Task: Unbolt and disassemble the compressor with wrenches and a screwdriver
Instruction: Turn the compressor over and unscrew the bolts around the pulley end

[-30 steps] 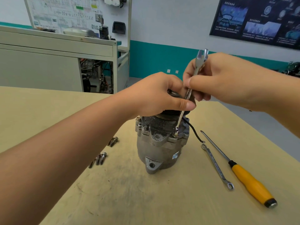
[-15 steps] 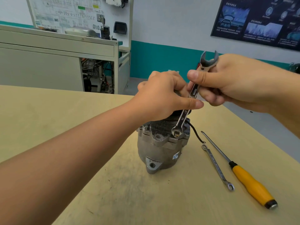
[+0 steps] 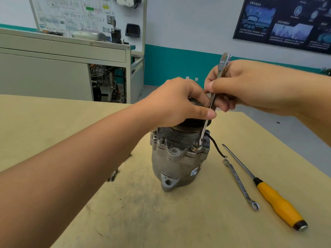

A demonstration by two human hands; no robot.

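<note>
A grey metal compressor (image 3: 176, 163) stands upright on the tan table (image 3: 161, 221). My left hand (image 3: 176, 102) grips its black pulley at the top. My right hand (image 3: 238, 86) pinches the shank of a silver wrench (image 3: 211, 102) held almost upright. The wrench's lower end sits at a bolt (image 3: 194, 149) on the compressor's right flange, and its open jaw sticks up above my fingers. A second bolt (image 3: 160, 140) shows on the left flange. A black wire (image 3: 215, 145) hangs off the compressor's right side.
To the right of the compressor lie a thin double-ended wrench (image 3: 240, 185) and a yellow-handled screwdriver (image 3: 279, 203). Loose bolts (image 3: 112, 175) show just under my left forearm. A grey cabinet (image 3: 62, 68) and a wiring board stand beyond the table's far edge.
The wrench has turned from face-on to edge-on in my right hand, and its lower end has come down onto the right flange bolt. My left hand stays on the pulley.
</note>
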